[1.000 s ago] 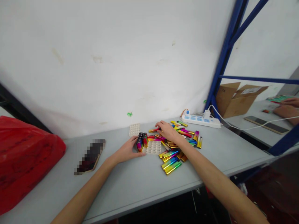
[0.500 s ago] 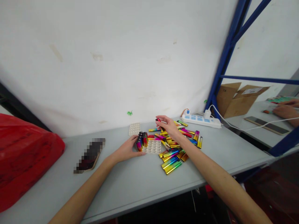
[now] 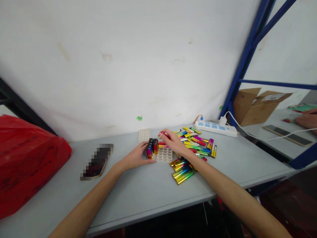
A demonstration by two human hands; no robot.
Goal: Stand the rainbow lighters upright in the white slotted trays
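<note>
Left hand: the bare left hand (image 3: pixel 137 156) is partly open, thumb and fingers spread around the left end of the tray; how firmly it grips cannot be told.
Right hand: the bare right hand (image 3: pixel 172 141) is closed, thumb and fingers pinching a slim, shiny red lighter-shaped piece (image 3: pixel 162 133) above the tray's far side.
Tray: a pale, rectangular tray with rows of round hollows (image 3: pixel 165 154) lies on the grey table (image 3: pixel 138 195).
Upright group: metallic multicoloured pieces with black tops (image 3: pixel 151 148) stand together at the tray's left end.
Loose pile: shiny yellow, green, blue, red and purple pieces (image 3: pixel 195 145) lie heaped right of the tray, partly behind the right hand and forearm.
Second tray: a smaller-looking pale hollowed tray (image 3: pixel 144 135) lies near the wall.
Table's left: a dark flat phone (image 3: pixel 97 162), its screen pixelated, and a red plastic bag (image 3: pixel 29 168).
Table's right: a white power strip with blue sockets (image 3: pixel 215 128).
</note>
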